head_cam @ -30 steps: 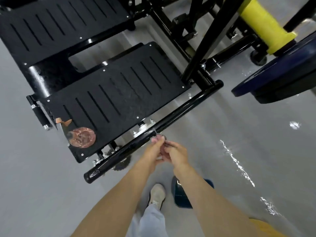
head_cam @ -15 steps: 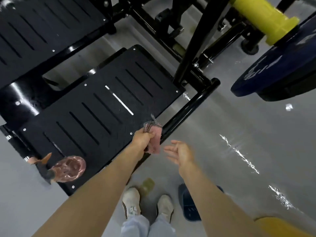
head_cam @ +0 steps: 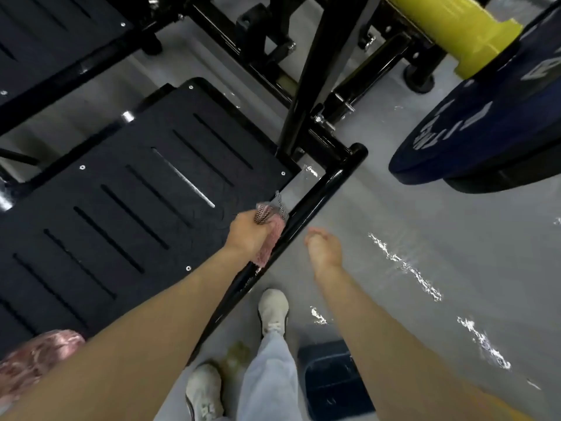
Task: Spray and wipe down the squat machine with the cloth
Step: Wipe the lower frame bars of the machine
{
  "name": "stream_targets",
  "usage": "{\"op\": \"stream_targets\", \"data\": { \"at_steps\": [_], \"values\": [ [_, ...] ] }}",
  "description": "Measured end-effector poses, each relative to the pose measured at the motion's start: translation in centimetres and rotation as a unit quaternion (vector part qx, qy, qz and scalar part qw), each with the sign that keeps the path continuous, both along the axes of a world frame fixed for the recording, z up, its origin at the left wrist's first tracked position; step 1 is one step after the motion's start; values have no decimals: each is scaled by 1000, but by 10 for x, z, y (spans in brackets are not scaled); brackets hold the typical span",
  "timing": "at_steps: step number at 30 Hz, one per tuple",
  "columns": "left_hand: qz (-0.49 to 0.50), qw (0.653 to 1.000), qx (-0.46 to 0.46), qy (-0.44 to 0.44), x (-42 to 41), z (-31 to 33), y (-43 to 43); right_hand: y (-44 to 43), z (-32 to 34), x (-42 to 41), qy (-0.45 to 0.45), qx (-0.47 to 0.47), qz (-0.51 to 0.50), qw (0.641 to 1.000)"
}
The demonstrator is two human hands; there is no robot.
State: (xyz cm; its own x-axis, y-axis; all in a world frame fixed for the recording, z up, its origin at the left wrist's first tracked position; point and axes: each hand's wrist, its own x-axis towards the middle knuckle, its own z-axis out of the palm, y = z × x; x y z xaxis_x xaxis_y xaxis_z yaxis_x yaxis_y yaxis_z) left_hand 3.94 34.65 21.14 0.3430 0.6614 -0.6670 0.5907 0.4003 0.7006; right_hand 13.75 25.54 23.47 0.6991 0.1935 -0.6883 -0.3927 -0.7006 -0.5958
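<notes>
The squat machine's black slotted footplate (head_cam: 127, 202) fills the left of the view, with a black round frame tube (head_cam: 315, 196) running along its near right edge. My left hand (head_cam: 247, 233) grips a pink cloth (head_cam: 268, 241) with a checked edge and holds it against that tube. My right hand (head_cam: 323, 247) hovers over the grey floor just right of the tube, fingers loosely curled, holding nothing. No spray bottle is plainly in view.
A dark blue weight plate (head_cam: 485, 129) on a yellow sleeve (head_cam: 449, 28) hangs at the upper right. A black upright (head_cam: 315, 71) rises behind the footplate. A pinkish round object (head_cam: 33, 357) lies at the lower left. A blue bin (head_cam: 331, 381) stands by my feet.
A second ago both hands were together at the tube's near end. The left hand has since moved up the tube with the cloth, and the right hand has come away with nothing in it.
</notes>
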Motion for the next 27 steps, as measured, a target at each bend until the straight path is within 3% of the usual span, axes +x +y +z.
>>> {"op": "stream_targets", "data": {
  "at_steps": [11, 14, 19, 23, 24, 27],
  "values": [
    [-71, 988, 138, -23, 111, -24, 38, 35, -43, 89, -89, -33, 75, 993],
    [-107, 965, 241, -7, 144, -25, 59, 48, -48, 111, -114, -13, 79, 990],
    [-239, 879, 412, 23, 205, -28, 73, 68, -62, 141, -169, 1, 83, 982],
    [-470, 736, 488, 15, 225, -43, 56, 68, -74, 149, -150, 2, 67, 986],
    [-497, 693, 522, 29, 224, -45, 55, 65, -77, 149, -142, -7, 72, 987],
    [-522, 628, 573, 68, 216, -52, 69, 58, -81, 150, -108, -27, 75, 991]
  ]
}}
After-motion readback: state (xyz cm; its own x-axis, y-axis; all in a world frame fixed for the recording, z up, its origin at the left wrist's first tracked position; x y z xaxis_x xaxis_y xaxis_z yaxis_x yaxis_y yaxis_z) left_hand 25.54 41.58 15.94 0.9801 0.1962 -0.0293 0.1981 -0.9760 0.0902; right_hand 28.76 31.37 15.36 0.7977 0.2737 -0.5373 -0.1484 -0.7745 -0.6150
